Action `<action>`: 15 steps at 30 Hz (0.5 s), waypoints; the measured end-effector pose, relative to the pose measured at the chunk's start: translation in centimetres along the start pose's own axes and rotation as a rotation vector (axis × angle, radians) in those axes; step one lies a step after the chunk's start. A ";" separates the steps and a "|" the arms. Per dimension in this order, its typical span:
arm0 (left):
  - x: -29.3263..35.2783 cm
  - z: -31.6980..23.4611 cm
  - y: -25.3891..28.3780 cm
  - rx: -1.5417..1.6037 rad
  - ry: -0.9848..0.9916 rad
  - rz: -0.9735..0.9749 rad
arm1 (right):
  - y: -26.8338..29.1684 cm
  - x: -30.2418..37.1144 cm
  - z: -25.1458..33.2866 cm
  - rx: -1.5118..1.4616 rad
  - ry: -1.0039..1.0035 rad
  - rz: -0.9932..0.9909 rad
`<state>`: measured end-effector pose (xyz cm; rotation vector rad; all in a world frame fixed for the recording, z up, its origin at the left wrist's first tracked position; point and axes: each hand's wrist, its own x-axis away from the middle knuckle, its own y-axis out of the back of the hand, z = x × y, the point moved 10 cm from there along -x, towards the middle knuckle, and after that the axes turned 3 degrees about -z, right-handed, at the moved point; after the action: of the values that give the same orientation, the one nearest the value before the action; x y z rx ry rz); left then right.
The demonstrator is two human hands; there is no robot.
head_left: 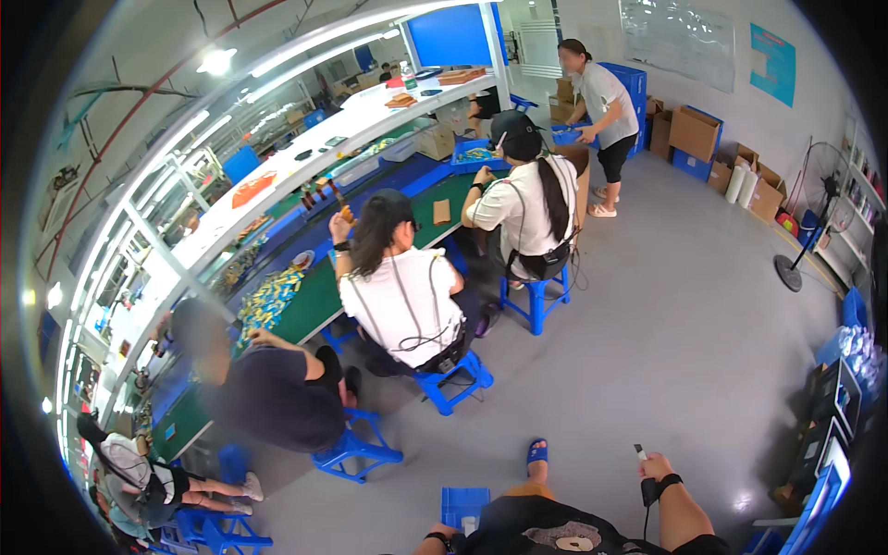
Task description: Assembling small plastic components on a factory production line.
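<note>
My right hand (658,466) is held out over the floor at the lower right, its fingers closed around a small slim object with a white-and-dark end (639,451), whose kind I cannot make out. A dark band circles that wrist, and a thin cord hangs below it. My left hand (443,532) is low in front of me, next to the near edge of a blue plastic box-like thing (464,501). A small whitish item (470,524) shows beside that hand. Its fingers are mostly hidden, so whether it grips the blue thing is unclear.
Several people sit on blue stools (450,383) along a green-topped workbench (310,313) with a pile of small yellow-and-blue packets (273,298). Another person (606,106) stands at the far end. Along the right are cardboard boxes (694,132), a standing fan (789,272) and dark crates (826,398).
</note>
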<state>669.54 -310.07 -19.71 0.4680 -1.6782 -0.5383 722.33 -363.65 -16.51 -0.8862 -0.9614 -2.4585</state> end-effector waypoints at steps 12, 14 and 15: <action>-8.0 -26.8 9.7 0.034 -0.042 -0.146 | 11.2 -13.6 8.3 -0.266 -0.273 -0.144; -8.3 -28.7 9.8 0.044 0.012 -0.179 | 11.4 -17.1 8.1 -0.278 -0.312 -0.074; -8.4 -28.8 9.9 0.038 0.026 -0.189 | 11.1 -19.1 7.9 -0.286 -0.339 -0.002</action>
<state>699.29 -299.81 -16.53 0.6632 -1.6306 -0.6359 745.56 -364.09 -19.35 -1.4330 -0.7172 -2.5365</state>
